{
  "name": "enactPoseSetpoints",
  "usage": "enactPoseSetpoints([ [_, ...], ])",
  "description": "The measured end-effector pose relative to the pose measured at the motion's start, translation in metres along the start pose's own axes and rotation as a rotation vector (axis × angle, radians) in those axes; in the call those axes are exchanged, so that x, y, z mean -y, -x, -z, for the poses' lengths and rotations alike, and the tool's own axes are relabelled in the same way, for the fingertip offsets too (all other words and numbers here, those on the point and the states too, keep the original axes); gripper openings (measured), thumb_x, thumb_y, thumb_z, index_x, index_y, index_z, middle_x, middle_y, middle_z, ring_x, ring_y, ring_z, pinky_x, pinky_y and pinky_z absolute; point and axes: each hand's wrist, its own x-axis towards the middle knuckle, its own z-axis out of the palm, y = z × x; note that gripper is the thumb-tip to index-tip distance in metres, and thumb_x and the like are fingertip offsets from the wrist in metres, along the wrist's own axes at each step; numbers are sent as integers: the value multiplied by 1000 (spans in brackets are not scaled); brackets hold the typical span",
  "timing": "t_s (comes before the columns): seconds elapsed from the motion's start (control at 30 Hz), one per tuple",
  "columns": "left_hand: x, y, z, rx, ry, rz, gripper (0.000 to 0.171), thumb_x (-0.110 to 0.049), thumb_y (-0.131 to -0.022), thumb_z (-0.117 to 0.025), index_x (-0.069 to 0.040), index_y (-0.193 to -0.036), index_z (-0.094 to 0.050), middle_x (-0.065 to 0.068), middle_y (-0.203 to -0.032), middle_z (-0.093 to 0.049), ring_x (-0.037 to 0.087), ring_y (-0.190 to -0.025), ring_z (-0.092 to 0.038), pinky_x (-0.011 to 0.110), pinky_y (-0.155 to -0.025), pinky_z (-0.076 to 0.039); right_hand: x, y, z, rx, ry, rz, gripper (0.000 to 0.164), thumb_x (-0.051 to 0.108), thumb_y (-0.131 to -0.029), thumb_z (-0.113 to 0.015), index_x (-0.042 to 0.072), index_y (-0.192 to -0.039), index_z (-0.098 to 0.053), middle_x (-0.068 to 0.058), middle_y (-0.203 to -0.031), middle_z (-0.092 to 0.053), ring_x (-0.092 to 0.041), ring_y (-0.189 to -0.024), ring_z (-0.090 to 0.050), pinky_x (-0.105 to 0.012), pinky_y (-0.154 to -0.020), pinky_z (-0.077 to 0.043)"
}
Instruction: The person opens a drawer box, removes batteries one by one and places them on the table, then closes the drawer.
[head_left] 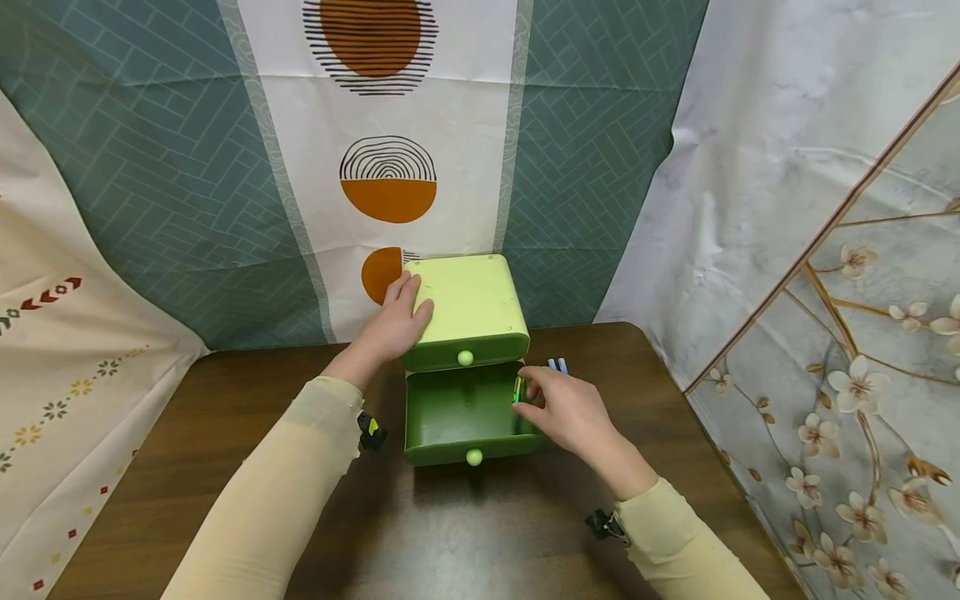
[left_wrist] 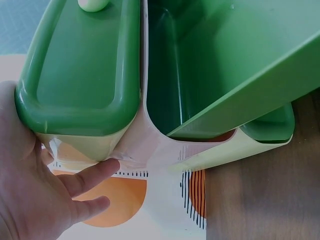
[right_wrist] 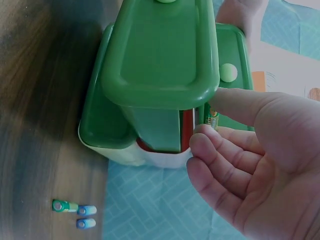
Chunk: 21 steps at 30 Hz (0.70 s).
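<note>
Pinches a green-and-gold battery [head_left: 518,389] between thumb and fingertips of the right hand [head_left: 566,408], closed down to the battery's thickness, the other fingers loosely bent. Holds it at the right side of the pulled-out middle drawer [head_left: 457,417]; cannot tell whether touching the drawer wall. Rests the left hand [head_left: 393,325], fingers relaxed and gripping nothing, on the upper left edge of the lime cabinet [head_left: 472,300]. Has the upper drawer [head_left: 438,358] pushed in above, likewise the lower drawer [left_wrist: 274,124] beneath. Faces the cabinet near the back edge of the wooden table [head_left: 225,408]. Has two blue batteries [right_wrist: 86,223] and a second green battery [right_wrist: 65,205] on the table just right of the cabinet, towards the back right corner. Wears cream sleeves [head_left: 262,492]. Faces patterned fabric [head_left: 592,167] beyond the back edge.
</note>
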Motion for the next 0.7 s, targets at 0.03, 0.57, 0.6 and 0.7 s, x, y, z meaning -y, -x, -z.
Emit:
enactPoseSetpoints([
  [0.03,0,0,0,1,0,-1,77,-50,-118,-30,-12,-179,-5,8,-185,7,44,-165,-24,62,-128,-27,-1,0,0,-2,0,1,47,28,-95,-90,11,-136,-75,11,-99,-73,-6,-79,-67,-38,-70,-56],
  [0.57,1,2,0,1,5,-4,77,-52,-118,-31,-13,-179,-6,6,-185,7,44,-164,-27,63,-128,-28,-17,6,9,-57,22,17,39,27,-93,-91,14,-126,-76,14,-96,-71,-5,-76,-64,-38,-67,-54],
  [0.6,1,2,0,1,4,-5,77,-52,-118,-30,-13,-179,-5,6,-185,8,44,-164,-26,63,-128,-28,-19,7,9,-59,24,17,39,26,-92,-91,14,-126,-76,14,-95,-70,-4,-75,-63,-37,-67,-54],
  [0.7,2,1,0,3,-1,-8,77,-53,-118,-30,-13,-179,-4,6,-185,8,44,-164,-25,63,-128,-27,-24,8,11,-55,28,6,38,26,-93,-91,14,-126,-76,14,-95,-70,-5,-75,-62,-36,-65,-52],
])
